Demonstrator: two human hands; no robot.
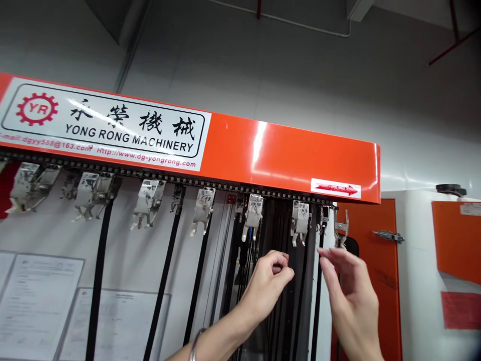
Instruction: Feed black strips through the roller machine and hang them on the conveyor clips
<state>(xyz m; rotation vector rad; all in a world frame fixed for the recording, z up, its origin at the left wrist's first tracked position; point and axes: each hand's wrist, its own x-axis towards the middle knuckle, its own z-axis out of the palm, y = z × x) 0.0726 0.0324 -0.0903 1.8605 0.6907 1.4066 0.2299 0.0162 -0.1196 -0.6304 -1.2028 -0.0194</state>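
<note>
The L hand is curled, w/ thumb and fingers close together in a pinch, just beside a wide black strap. Its fingers hide the contact, so I cannot tell if it grips the strap or only touches it. A metal bangle sits on the L wrist. The R hand is open, fingers loosely spread, and holds nothing that I can see. Its fingertips are near a thin black strap and just below an open metal clip.

The straps hang down in a row from metal clips, which are fixed along a chain under an orange beam. The beam has a white Yong Rong Machinery sign. Papers are on the wall at left, and an orange door w/ a latch is at right.

The lower ends of the straps are cut off by the frame, and the dark area behind them is hard to make out.
</note>
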